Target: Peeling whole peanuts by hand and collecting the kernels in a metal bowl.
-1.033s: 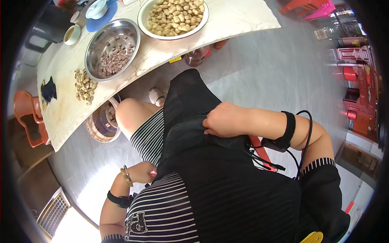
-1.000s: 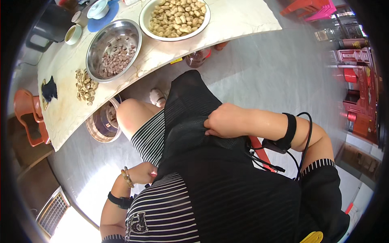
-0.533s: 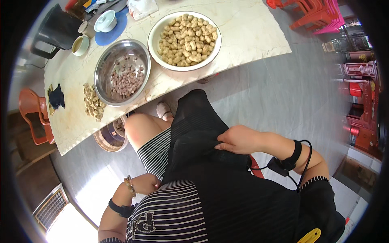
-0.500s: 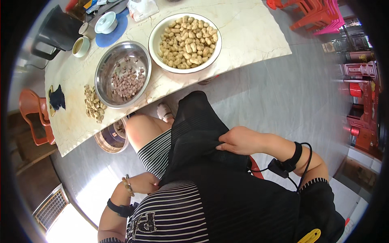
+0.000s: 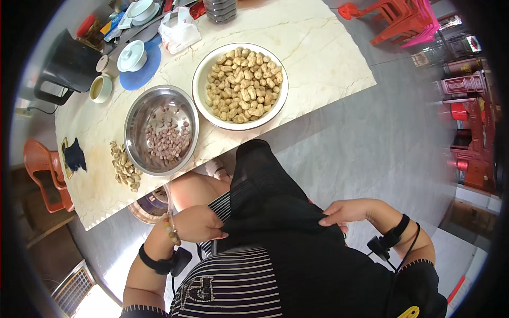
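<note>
I am seated at a pale marble table (image 5: 318, 58). A black cloth (image 5: 265, 191) lies over my lap and striped garment. My left hand (image 5: 199, 223) pinches the cloth's left edge near my knee. My right hand (image 5: 344, 212) pinches its right edge. On the table ahead stand a white bowl of unshelled peanuts (image 5: 241, 87) and a steel bowl (image 5: 159, 130) holding shelled reddish peanuts. A small heap of peanut shells (image 5: 124, 165) lies left of the steel bowl.
A black kettle (image 5: 69, 66), a small cup (image 5: 101, 88), a lidded white cup on a blue mat (image 5: 132, 55) and a plastic bag (image 5: 180, 32) sit at the table's far side. An orange stool (image 5: 45, 169) stands left, red and pink chairs (image 5: 403, 18) far right. A round basin (image 5: 151, 204) sits under the table.
My view has tilted up, showing more of the table. My left hand has come up from beside my hip to the cloth's left edge; my right hand still grips the cloth.
</note>
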Action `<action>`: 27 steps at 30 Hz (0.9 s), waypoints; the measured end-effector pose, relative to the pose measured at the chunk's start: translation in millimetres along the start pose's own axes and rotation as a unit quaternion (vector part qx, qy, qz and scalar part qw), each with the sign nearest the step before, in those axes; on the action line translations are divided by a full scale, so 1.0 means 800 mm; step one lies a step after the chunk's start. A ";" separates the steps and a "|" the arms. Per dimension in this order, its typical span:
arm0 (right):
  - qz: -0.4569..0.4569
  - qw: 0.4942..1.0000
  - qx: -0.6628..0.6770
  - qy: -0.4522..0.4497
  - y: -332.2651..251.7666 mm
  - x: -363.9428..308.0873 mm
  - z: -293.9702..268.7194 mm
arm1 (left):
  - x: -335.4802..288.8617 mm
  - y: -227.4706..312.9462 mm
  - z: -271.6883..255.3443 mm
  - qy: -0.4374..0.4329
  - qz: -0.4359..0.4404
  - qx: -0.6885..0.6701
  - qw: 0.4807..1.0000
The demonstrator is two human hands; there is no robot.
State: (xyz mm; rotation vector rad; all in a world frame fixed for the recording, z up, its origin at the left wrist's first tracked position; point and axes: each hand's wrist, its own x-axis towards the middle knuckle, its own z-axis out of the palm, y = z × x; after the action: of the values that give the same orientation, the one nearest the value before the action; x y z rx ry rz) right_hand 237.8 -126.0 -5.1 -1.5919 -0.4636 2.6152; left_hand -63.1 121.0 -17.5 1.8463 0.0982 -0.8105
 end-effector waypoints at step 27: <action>0.176 0.972 -0.154 -0.017 0.312 -0.075 -0.031 | 0.251 0.077 0.096 -0.148 0.291 0.172 0.929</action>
State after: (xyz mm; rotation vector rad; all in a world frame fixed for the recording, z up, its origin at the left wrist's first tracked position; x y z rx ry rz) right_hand 316.9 -369.8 -32.7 -1.8749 -0.6749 2.9505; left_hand 79.9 -30.7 -98.2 1.8960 -0.7966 -0.6934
